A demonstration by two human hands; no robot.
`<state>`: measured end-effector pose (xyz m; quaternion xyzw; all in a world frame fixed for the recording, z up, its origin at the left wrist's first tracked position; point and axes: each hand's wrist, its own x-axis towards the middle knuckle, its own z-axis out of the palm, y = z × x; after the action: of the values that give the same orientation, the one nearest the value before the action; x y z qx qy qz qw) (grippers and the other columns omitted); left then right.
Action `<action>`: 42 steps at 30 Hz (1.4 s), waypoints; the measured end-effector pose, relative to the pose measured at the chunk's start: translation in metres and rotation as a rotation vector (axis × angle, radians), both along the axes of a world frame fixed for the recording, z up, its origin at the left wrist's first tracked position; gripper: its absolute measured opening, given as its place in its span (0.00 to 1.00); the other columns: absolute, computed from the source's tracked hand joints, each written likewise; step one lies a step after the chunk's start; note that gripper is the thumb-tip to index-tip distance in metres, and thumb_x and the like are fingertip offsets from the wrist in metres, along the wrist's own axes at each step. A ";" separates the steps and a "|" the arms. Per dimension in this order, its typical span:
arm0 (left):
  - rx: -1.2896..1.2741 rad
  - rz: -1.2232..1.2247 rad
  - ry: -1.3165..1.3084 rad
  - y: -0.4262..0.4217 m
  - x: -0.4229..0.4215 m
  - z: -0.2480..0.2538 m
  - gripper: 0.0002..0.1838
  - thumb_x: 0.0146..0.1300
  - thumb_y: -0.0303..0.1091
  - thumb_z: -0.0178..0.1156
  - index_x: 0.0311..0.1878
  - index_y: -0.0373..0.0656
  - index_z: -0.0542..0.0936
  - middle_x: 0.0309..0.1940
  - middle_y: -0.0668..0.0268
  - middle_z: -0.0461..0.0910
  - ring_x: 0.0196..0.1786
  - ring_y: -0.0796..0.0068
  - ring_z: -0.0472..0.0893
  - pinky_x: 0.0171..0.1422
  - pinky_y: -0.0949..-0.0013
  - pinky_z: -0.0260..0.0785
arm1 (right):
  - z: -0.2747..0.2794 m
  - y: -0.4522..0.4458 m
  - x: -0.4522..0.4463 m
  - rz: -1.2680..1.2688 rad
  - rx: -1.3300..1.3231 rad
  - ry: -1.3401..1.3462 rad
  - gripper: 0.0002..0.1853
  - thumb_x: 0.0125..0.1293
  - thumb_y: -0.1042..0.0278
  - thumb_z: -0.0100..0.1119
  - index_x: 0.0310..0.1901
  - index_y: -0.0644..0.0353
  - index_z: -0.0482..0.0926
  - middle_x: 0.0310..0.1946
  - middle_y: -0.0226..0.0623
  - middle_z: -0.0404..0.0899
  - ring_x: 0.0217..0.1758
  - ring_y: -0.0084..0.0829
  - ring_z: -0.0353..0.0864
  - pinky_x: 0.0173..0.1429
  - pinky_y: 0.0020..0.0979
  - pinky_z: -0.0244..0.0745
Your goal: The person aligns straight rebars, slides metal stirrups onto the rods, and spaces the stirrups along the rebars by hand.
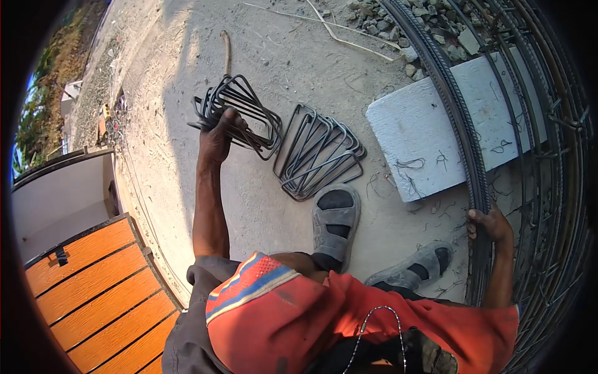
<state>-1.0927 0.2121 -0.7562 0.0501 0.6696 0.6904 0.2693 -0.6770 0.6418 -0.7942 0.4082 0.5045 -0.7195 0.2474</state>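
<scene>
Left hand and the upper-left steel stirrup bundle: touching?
Touching. The head view shows the left hand gripping the steel stirrup bundle, thumb across its bars.

A red shirt [268,324] is showing its striped edge [248,293]; a beaded chain [383,307] is hanging over it, dark trousers [193,330] beside, grey sandals [337,242] beyond.

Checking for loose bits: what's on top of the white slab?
Thin wires lie on the slab; dark bars cross over it in view, hiding the surface behind them.
</scene>
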 end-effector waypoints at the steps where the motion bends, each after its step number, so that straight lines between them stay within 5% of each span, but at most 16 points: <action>1: -0.186 -0.014 -0.084 0.014 -0.015 0.015 0.10 0.65 0.35 0.58 0.43 0.38 0.77 0.28 0.68 0.77 0.31 0.74 0.79 0.38 0.68 0.75 | 0.001 0.000 0.003 0.010 0.002 -0.021 0.21 0.53 0.61 0.68 0.37 0.63 0.66 0.17 0.36 0.71 0.17 0.29 0.73 0.24 0.32 0.74; 3: -0.339 -0.050 -0.315 0.044 -0.047 0.032 0.09 0.64 0.34 0.59 0.43 0.40 0.77 0.28 0.69 0.78 0.29 0.77 0.79 0.35 0.70 0.75 | 0.003 -0.003 -0.002 0.035 0.008 -0.036 0.22 0.53 0.60 0.68 0.38 0.63 0.66 0.18 0.36 0.72 0.18 0.28 0.74 0.24 0.32 0.74; 6: -0.563 -0.274 -0.330 0.097 -0.060 0.052 0.09 0.64 0.34 0.59 0.43 0.41 0.78 0.29 0.68 0.80 0.28 0.78 0.79 0.36 0.71 0.75 | 0.014 -0.011 -0.008 0.098 0.054 -0.003 0.23 0.55 0.58 0.68 0.38 0.66 0.67 0.19 0.38 0.74 0.20 0.29 0.76 0.26 0.32 0.75; 11: -0.323 -0.490 -0.431 0.148 -0.083 0.069 0.13 0.60 0.39 0.62 0.43 0.41 0.77 0.34 0.62 0.82 0.34 0.70 0.82 0.41 0.62 0.76 | 0.036 -0.015 -0.008 0.200 0.028 0.036 0.19 0.57 0.58 0.66 0.35 0.66 0.69 0.19 0.37 0.76 0.21 0.28 0.77 0.28 0.29 0.75; 16: -0.559 -0.584 -0.098 0.233 -0.115 0.076 0.13 0.64 0.41 0.59 0.42 0.41 0.77 0.32 0.66 0.80 0.34 0.75 0.81 0.40 0.69 0.76 | 0.049 -0.027 -0.014 0.289 0.019 0.085 0.17 0.60 0.57 0.63 0.29 0.65 0.74 0.18 0.35 0.76 0.21 0.26 0.77 0.29 0.29 0.74; 21: -0.533 -0.646 0.069 0.287 -0.155 0.090 0.14 0.65 0.47 0.57 0.42 0.46 0.77 0.27 0.73 0.78 0.27 0.82 0.78 0.34 0.74 0.74 | 0.057 -0.033 -0.011 0.317 -0.045 0.115 0.17 0.61 0.57 0.61 0.25 0.65 0.75 0.18 0.34 0.76 0.20 0.25 0.77 0.29 0.29 0.73; 28: -0.595 -0.940 -0.014 0.330 -0.185 0.105 0.14 0.66 0.44 0.56 0.46 0.45 0.79 0.26 0.72 0.78 0.27 0.80 0.78 0.32 0.72 0.74 | 0.055 -0.035 -0.012 0.307 -0.038 0.077 0.18 0.61 0.58 0.61 0.24 0.66 0.74 0.17 0.35 0.75 0.20 0.24 0.78 0.27 0.28 0.73; 42: -0.719 -1.095 -0.120 0.354 -0.149 0.112 0.14 0.65 0.41 0.57 0.45 0.42 0.79 0.29 0.68 0.79 0.28 0.78 0.79 0.33 0.70 0.75 | 0.064 -0.039 -0.014 0.359 -0.043 0.144 0.16 0.63 0.62 0.61 0.26 0.69 0.76 0.15 0.34 0.74 0.18 0.22 0.75 0.26 0.26 0.72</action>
<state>-1.2419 0.5662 -0.6437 0.2521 0.7200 0.1884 0.6185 -0.6912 0.6023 -0.7305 0.2541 0.5702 -0.7017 0.3435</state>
